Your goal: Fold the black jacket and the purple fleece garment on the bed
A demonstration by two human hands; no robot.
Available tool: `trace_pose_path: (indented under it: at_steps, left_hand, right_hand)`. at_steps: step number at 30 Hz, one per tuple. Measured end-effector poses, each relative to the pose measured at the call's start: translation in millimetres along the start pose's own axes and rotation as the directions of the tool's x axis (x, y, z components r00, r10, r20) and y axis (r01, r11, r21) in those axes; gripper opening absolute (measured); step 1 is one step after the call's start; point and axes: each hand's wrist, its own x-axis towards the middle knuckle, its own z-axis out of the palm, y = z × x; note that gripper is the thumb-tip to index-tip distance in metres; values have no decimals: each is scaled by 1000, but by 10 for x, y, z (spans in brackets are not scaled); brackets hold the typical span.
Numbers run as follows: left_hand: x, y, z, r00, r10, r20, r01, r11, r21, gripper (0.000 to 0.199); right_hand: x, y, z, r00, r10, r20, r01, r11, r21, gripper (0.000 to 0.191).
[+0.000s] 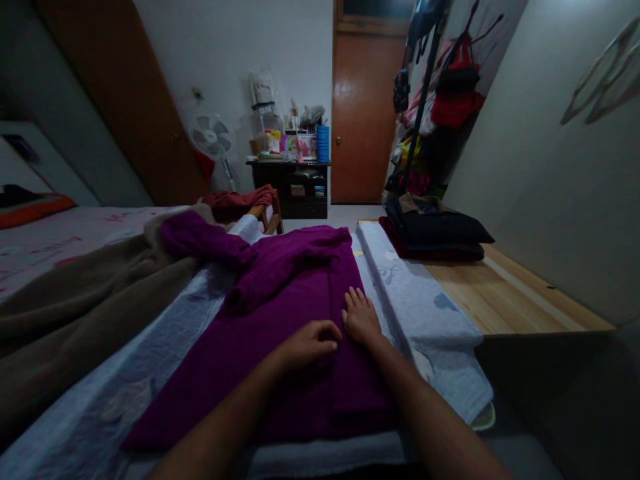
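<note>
the purple garment [295, 320] is laid out on the bed [340, 452], its hem set along the near edge. its right side appears to be folded inward in a straight strip, with one sleeve [285, 277] laid across the body; the left side is left spread wide, and the other sleeve [207, 240] is draped over the brown clothing [100, 293]. about half of the folding seems done, the left half being unfolded. the long axis is run from near edge to far edge, the shoulders pointed away. the hands are held apart: the right hand [361, 317] is pressed flat on the strip, the left hand [313, 343] loosely curled above the cloth, nothing gripped.
</note>
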Motion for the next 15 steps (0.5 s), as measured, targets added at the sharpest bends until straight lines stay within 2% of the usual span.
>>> trace_pose_path:
  at_steps: [2,3,5,6,8,10,12,13,15]
  left_hand:
    - [250,-22,-221,978,-2,-207,-3,1000,-24,26]
    - [397,-31,-330,946,-9,-324,1,1000,-23,27]
    - [712,-50,-525,848,-43,-528,63,998,20,28]
    - [869,-59,-606,807,-53,-589,102,994,50,29]
    - [1156,-78,-722,767,-63,-639,151,985,85,33]
    - [1387,-98,-775,761,-62,-645,164,981,99,41]
    - [1548,-126,-767,749,-26,-663,211,956,201,50]
    - [1604,-147,-746,735,9,-678,256,922,290,54]
    - [1669,-204,-685,703,94,-705,377,792,481,56]
  right_hand:
    - [-18,-15,26,1000,-2,3,2,1000,-23,57]
    - [-17,-30,17,1000,1,5,0,999,-33,57]
    - [14,-73,-43,1000,13,11,-13,998,-57,56]
    - [49,-98,-91,1000,25,18,-24,997,-71,52]
    - [164,-135,-209,997,60,47,-56,994,-95,41]
    - [345,-137,-333,990,104,93,-95,991,-99,32]
    - [590,-98,-421,983,133,130,-124,989,-75,30]
    - [733,-67,-441,982,135,130,-129,990,-53,31]
    - [1047,5,-422,991,104,83,-104,995,-3,33]
